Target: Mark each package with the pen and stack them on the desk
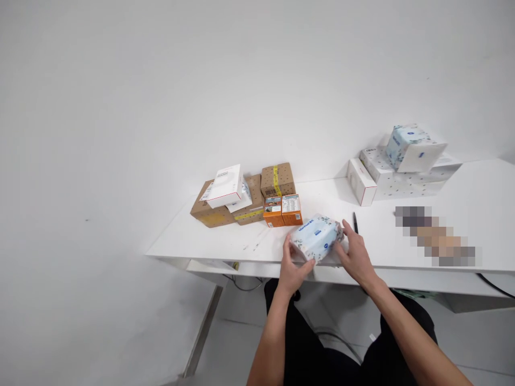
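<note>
A light blue and white tissue pack (pixel 316 236) with a floral print is held between both hands over the front edge of the white table (pixel 225 244). My left hand (pixel 293 271) grips its left end, thumb along the near side. At the right end, my right hand (pixel 355 254) has its fingers closed on the wrapper. Just behind the right hand lies a black pen (pixel 355 222). Two orange boxes (pixel 282 210) stand side by side, behind and left of the pack.
Cardboard boxes (pixel 278 178) stand by the wall at left, with a white box (pixel 222 185) on top. At right, a slim white box (pixel 361 182) adjoins a dotted white package (pixel 414 179) bearing another tissue pack (pixel 414 147). A blurred patch (pixel 438 236) covers something at right.
</note>
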A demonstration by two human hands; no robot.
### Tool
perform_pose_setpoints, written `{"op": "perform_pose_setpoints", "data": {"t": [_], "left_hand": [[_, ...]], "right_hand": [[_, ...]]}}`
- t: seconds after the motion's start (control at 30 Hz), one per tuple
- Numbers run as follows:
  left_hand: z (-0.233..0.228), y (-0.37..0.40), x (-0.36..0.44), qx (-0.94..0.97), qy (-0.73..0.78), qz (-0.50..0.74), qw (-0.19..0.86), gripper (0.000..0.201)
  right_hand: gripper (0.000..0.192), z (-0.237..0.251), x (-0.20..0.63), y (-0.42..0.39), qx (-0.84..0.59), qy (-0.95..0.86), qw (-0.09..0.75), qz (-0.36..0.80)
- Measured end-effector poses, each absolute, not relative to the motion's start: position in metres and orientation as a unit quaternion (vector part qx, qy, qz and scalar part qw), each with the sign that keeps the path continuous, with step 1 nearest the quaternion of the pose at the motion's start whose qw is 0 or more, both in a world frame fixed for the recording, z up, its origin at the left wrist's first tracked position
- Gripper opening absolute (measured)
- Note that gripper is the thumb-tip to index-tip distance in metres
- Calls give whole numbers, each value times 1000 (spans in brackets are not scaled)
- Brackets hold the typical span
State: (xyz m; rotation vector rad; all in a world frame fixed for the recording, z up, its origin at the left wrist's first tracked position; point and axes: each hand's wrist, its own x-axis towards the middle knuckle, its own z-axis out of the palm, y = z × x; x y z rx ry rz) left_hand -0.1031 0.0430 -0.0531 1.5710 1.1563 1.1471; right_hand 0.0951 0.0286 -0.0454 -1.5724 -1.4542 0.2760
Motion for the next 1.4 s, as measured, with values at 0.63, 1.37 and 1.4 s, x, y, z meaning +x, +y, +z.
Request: {"op": "perform_pose_setpoints", "data": {"t": [0.63,1.37,1.4], "left_hand": [[-3,47,-119,663,474,420,399,90],[8,58,-68,760,425,422,252,40],[9,59,-67,759,426,421,254,36]], "right_hand": [[52,-40,86,9,-640,-512,504,273],[49,-36,155,69,-792,-576,131,155],[47,-37,158,68,-790,-574,148,157]]}}
